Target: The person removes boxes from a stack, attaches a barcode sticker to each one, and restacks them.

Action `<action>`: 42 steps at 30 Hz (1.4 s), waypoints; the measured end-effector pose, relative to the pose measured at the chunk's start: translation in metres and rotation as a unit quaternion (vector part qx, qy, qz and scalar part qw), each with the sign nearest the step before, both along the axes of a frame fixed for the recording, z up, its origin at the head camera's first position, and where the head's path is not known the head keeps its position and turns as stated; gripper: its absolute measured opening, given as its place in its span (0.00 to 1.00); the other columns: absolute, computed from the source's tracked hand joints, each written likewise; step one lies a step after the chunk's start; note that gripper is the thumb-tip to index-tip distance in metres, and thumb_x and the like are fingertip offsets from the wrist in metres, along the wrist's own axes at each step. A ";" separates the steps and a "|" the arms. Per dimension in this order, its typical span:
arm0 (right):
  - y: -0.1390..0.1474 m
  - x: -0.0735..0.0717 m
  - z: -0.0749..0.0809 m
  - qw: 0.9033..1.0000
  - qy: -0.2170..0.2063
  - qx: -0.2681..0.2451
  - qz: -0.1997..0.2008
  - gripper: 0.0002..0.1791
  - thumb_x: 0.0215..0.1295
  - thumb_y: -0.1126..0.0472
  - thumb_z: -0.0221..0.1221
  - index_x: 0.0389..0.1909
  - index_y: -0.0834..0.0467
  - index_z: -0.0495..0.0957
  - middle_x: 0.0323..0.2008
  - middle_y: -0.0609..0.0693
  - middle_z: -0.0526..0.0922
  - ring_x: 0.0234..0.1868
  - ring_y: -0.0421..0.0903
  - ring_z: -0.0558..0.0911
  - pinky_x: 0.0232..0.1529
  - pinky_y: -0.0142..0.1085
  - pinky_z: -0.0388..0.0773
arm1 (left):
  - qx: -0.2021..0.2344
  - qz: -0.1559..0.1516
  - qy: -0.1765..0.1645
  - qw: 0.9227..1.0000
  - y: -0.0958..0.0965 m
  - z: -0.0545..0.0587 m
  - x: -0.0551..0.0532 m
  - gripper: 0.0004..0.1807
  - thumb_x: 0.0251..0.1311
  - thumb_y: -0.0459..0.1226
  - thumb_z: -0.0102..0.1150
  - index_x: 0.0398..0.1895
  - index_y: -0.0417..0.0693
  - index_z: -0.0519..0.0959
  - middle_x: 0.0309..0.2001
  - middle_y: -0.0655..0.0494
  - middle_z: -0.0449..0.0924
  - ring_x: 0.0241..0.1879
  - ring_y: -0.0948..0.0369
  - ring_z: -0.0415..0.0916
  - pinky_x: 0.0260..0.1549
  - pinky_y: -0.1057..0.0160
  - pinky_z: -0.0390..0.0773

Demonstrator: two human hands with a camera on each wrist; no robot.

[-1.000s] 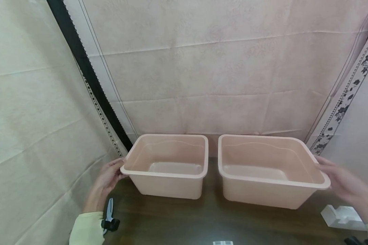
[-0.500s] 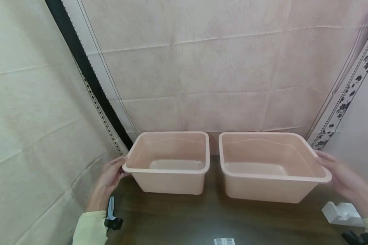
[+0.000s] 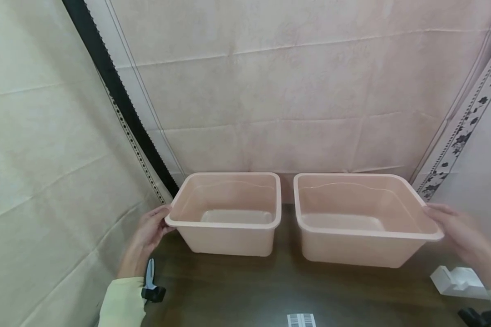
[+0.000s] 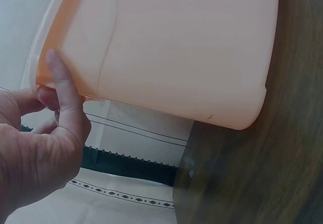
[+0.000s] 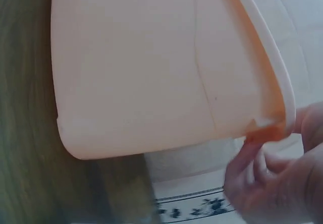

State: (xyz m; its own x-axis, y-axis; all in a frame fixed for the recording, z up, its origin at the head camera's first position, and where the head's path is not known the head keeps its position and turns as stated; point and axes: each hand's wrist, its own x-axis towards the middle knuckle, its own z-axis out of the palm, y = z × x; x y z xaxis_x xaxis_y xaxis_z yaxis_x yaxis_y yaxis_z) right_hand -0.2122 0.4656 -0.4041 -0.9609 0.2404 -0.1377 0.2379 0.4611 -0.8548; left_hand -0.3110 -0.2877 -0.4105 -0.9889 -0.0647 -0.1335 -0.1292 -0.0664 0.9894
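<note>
Two pale pink plastic bins stand side by side with a narrow gap between them; nothing lies inside either. My left hand (image 3: 149, 229) pinches the outer rim of the left bin (image 3: 229, 238), thumb on top and fingers beneath. In the left wrist view one finger of that hand (image 4: 50, 148) lies along the wall under the rim of the bin (image 4: 186, 47). The outer rim of the right bin (image 3: 352, 247) is held by my right hand (image 3: 458, 231). From the right wrist view, the fingers of this hand (image 5: 277, 178) curl under the rim of the bin (image 5: 136, 72).
Both bins are on a dark brown wooden table (image 3: 229, 286), close to the pale cloth (image 3: 290, 100) hung behind. A white block with a notch (image 3: 460, 282) sits near my right forearm. A label with barcodes (image 3: 301, 320) is at the table's front. Cloth also hangs at both sides.
The head view has tilted slightly, so bins, hands and table label appear a little higher or lower together. Both hands keep their hold on the rims; the bins barely shift.
</note>
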 end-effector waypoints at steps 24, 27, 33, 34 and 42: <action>-0.199 0.085 0.021 0.907 0.417 0.060 -0.012 0.14 0.70 0.75 0.61 0.55 0.65 0.81 0.49 0.34 0.85 0.49 0.29 0.78 0.54 0.18 0.70 | -0.413 0.163 0.223 0.867 0.057 0.049 0.061 0.31 0.77 0.55 0.54 0.73 0.46 0.73 0.64 0.41 0.81 0.62 0.44 0.80 0.57 0.40 0.82; -0.225 0.094 0.002 0.905 0.419 0.026 0.067 0.16 0.67 0.80 0.59 0.52 0.64 0.81 0.47 0.40 0.85 0.46 0.33 0.81 0.51 0.20 0.76 | -0.402 0.184 0.365 0.819 0.081 0.055 0.074 0.21 0.74 0.46 0.61 0.62 0.45 0.82 0.52 0.45 0.87 0.52 0.49 0.84 0.49 0.52 0.83; -0.250 0.090 -0.038 0.882 0.381 0.056 0.271 0.17 0.69 0.72 0.65 0.47 0.44 0.82 0.42 0.36 0.84 0.42 0.34 0.82 0.47 0.27 0.80 | -0.415 0.054 0.626 0.658 0.139 0.054 0.098 0.15 0.69 0.49 0.65 0.39 0.46 0.84 0.41 0.53 0.85 0.41 0.55 0.83 0.41 0.58 0.80; -0.252 0.090 -0.044 0.884 0.352 0.058 0.303 0.15 0.71 0.68 0.64 0.47 0.42 0.81 0.41 0.35 0.84 0.42 0.33 0.82 0.44 0.28 0.80 | -0.423 0.019 0.649 0.632 0.149 0.053 0.102 0.16 0.69 0.51 0.65 0.37 0.47 0.84 0.40 0.55 0.84 0.40 0.56 0.82 0.41 0.58 0.81; -0.252 0.087 -0.083 0.925 0.050 0.028 0.376 0.06 0.75 0.50 0.63 0.42 0.46 0.80 0.33 0.38 0.80 0.32 0.33 0.78 0.31 0.30 0.76 | -0.515 -0.240 0.593 0.570 0.208 0.025 0.133 0.15 0.67 0.60 0.65 0.37 0.62 0.82 0.37 0.71 0.78 0.35 0.72 0.74 0.37 0.74 0.76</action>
State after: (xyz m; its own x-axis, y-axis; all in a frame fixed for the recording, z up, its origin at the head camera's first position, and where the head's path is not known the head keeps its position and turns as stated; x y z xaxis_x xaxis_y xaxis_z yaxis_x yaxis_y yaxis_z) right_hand -0.1249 0.2136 -0.4876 -0.8661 -0.4978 -0.0457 -0.2482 0.5075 -0.8251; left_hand -0.1777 -0.0794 -0.3853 -0.2801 0.8121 0.5119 0.9132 0.3898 -0.1186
